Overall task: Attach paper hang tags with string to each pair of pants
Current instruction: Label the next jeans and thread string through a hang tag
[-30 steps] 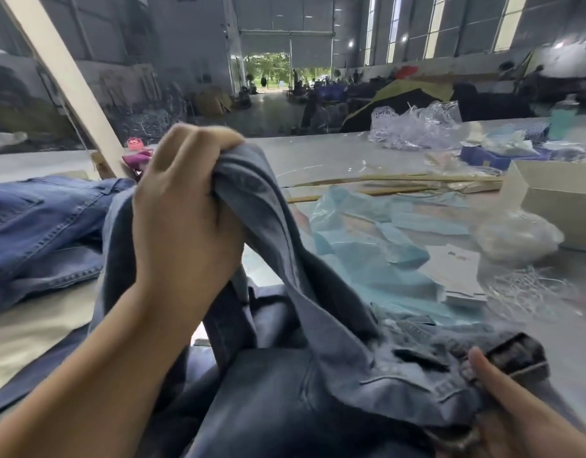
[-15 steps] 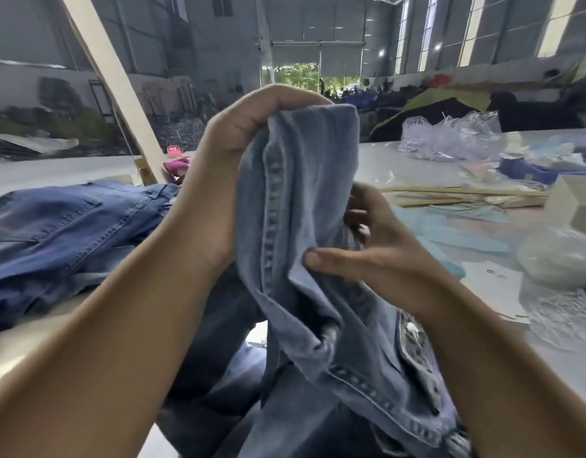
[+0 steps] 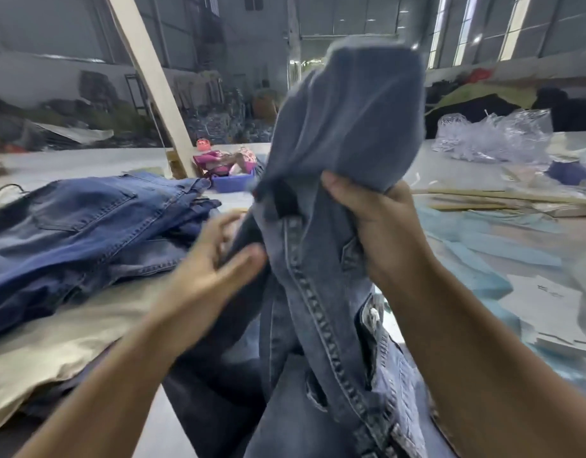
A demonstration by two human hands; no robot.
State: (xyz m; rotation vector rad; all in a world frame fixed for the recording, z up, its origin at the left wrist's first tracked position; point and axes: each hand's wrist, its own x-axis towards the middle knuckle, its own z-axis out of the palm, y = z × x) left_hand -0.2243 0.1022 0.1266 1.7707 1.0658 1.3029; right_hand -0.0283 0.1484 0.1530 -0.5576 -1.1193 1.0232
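Note:
I hold a pair of light blue jeans (image 3: pixel 321 292) up in front of me, over the table. My right hand (image 3: pixel 381 233) grips a bunch of the denim just under its raised top fold. Lower and to the left is my left hand (image 3: pixel 215 269), blurred, with its thumb in front of the denim's left edge and its fingers behind it. The jeans' stitched seam and a metal button hang down between my forearms. White paper hang tags (image 3: pixel 549 292) lie flat on the table at the right.
A pile of darker blue jeans (image 3: pixel 86 219) lies at the left on beige cloth (image 3: pixel 70 328). Behind it stand a slanted wooden beam (image 3: pixel 149 77) and a small blue tray (image 3: pixel 234 184). Light blue plastic bags (image 3: pixel 483 256) and a clear bag of white strings (image 3: pixel 493 137) are at the right.
My left hand has let go of the top of the jeans and dropped to their left edge. My right hand has moved up and now holds the raised denim.

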